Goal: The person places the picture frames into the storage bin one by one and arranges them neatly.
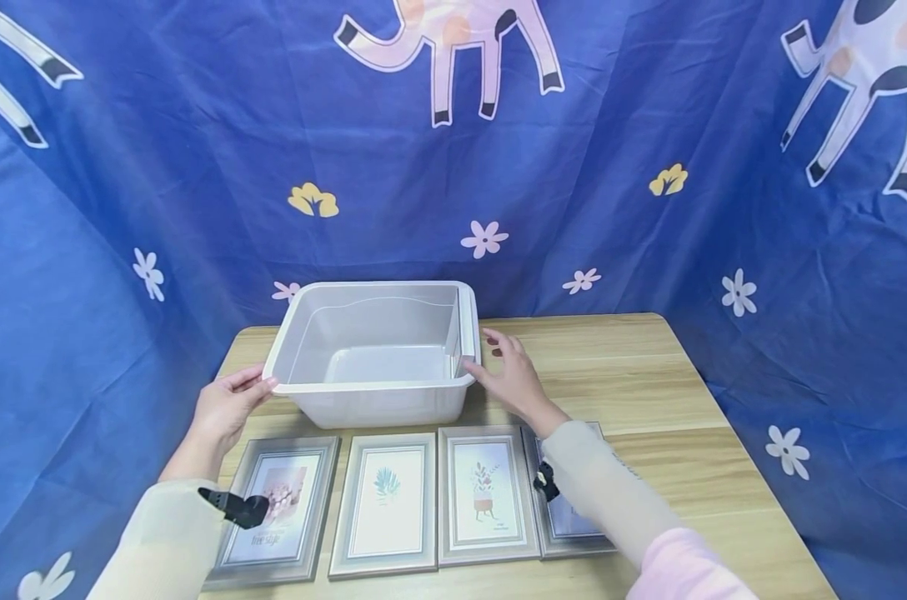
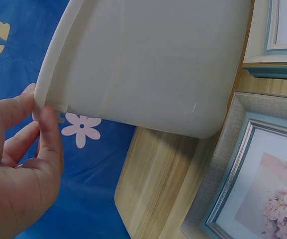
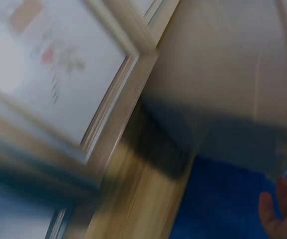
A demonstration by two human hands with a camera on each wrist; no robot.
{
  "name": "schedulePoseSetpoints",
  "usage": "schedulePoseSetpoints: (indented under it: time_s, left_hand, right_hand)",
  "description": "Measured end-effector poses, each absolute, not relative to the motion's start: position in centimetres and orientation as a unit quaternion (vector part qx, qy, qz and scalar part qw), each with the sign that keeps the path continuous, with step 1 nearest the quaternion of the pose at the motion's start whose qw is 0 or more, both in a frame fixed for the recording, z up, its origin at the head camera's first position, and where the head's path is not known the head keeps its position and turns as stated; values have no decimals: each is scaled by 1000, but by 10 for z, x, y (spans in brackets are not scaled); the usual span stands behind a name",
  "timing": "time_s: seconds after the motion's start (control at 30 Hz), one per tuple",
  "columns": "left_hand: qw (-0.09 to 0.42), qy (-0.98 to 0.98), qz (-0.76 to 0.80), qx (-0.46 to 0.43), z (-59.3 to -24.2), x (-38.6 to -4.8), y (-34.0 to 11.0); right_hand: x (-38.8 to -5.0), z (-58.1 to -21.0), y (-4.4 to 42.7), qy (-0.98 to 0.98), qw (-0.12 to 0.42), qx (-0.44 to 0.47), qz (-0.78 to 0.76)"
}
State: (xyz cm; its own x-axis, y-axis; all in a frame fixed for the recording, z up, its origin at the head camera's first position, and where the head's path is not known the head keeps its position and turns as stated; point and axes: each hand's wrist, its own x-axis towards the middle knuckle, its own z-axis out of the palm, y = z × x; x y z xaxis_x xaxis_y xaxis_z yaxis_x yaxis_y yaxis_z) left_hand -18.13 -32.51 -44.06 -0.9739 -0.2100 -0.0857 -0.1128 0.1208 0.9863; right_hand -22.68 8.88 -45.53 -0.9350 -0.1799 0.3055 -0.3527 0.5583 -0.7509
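Observation:
A light grey plastic tub (image 1: 378, 400) stands on the table. My left hand (image 1: 224, 408) pinches its rim at the front left corner; in the left wrist view the thumb and fingers of the left hand (image 2: 26, 144) meet on the white rim. My right hand (image 1: 509, 375) is at the tub's right side, thumb by the rim and fingers spread; in the right wrist view only part of that hand (image 3: 282, 209) shows. A flat framed piece (image 1: 464, 325) leans upright against the tub's inner right wall, mostly seen edge-on.
A row of picture frames lies in front of the tub: a flower-photo frame (image 1: 273, 512), a blue-green leaf frame (image 1: 386, 504), a potted-plant frame (image 1: 487, 492) and one partly under my right arm (image 1: 566, 517). Blue printed cloth (image 1: 393, 183) hangs around the wooden table (image 1: 678, 467).

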Motion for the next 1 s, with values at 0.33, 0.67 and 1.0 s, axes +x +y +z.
schedulePoseSetpoints:
  time_s: [0.33, 0.67, 1.0]
  left_hand:
    - [33, -742, -660, 108, -437, -180, -324]
    - [34, -739, -663, 111, -437, -179, -323]
    - [34, -754, -646, 111, -437, -178, -323]
  right_hand:
    - [-233, -466, 137, -887, 72, 178, 420]
    - [-232, -486, 175, -895, 38, 149, 419]
    - [-230, -505, 209, -895, 12, 137, 424]
